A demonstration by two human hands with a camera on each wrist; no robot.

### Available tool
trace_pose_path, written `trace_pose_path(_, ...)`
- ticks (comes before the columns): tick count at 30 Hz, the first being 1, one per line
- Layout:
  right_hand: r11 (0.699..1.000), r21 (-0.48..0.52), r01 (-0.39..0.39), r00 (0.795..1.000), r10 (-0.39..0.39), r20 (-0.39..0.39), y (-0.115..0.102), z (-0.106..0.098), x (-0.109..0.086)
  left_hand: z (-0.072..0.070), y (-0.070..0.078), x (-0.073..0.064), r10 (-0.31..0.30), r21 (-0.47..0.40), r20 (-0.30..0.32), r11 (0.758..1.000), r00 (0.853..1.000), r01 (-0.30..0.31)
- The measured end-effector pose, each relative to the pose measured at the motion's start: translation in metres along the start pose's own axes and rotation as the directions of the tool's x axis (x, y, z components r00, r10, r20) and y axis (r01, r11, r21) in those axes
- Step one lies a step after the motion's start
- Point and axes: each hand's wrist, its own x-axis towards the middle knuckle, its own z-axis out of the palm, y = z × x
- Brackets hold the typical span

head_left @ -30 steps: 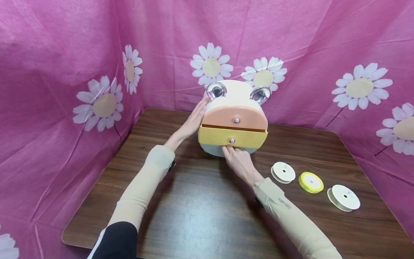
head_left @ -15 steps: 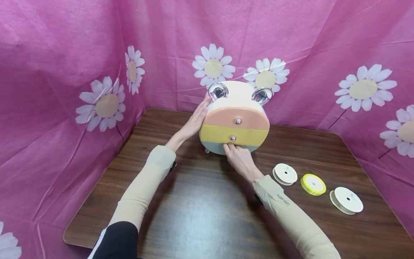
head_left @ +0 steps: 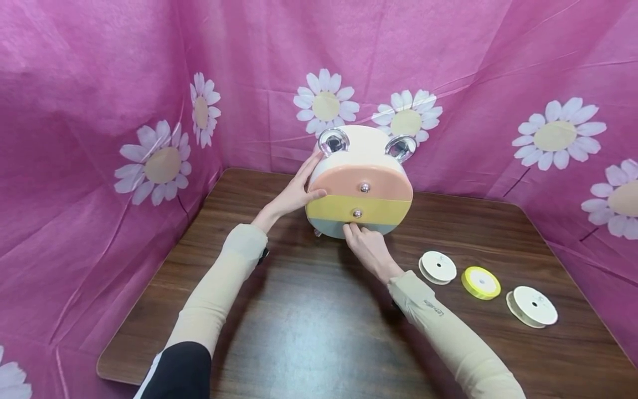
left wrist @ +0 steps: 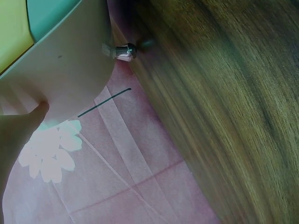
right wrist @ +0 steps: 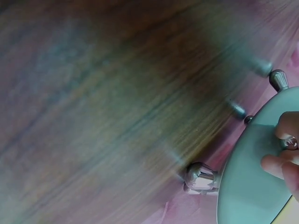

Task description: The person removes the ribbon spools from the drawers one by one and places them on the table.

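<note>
A small round-bodied drawer cabinet (head_left: 366,143) with chrome eye-like ornaments stands toward the back of the table. Its front has an orange drawer (head_left: 339,180), a yellow drawer (head_left: 331,208) and a grey-green drawer (head_left: 328,226), all closed. My left hand (head_left: 294,193) rests along the cabinet's left side with fingers extended, its thumb lying across the front near the orange-yellow seam. With its fingertips, my right hand (head_left: 370,249) pinches the bottom drawer's metal knob (right wrist: 290,143), which the head view hides. Chrome feet (right wrist: 201,178) show under the cabinet in the right wrist view.
On the right of the brown wooden table (head_left: 279,332) lie a white spool (head_left: 440,266), a yellow-rimmed ribbon roll (head_left: 481,282) and another white spool (head_left: 535,305). A pink cloth (head_left: 249,100) printed with daisies hangs behind and beside the table.
The yellow drawer, partly out a second ago, has slid in flush. My right hand moved from below the yellow drawer's knob to the bottom drawer's knob; my left thumb came onto the front.
</note>
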Motion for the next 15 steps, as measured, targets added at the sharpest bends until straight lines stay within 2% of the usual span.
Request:
trace_pose_path(6,1.0,0.01,0.01,1.0,-0.01,0.01,-0.0007,0.0019,-0.001,0.0023,0.0011,-0.001,-0.043,0.02,-0.001,0.999,0.999,0.043)
trace_pose_path(15,0.999,0.03,0.02,1.0,-0.02,-0.009,-0.0021,-0.0015,-0.0011,0.0032,-0.002,0.0029,-0.032,0.015,-0.017,0.999,0.999,0.032)
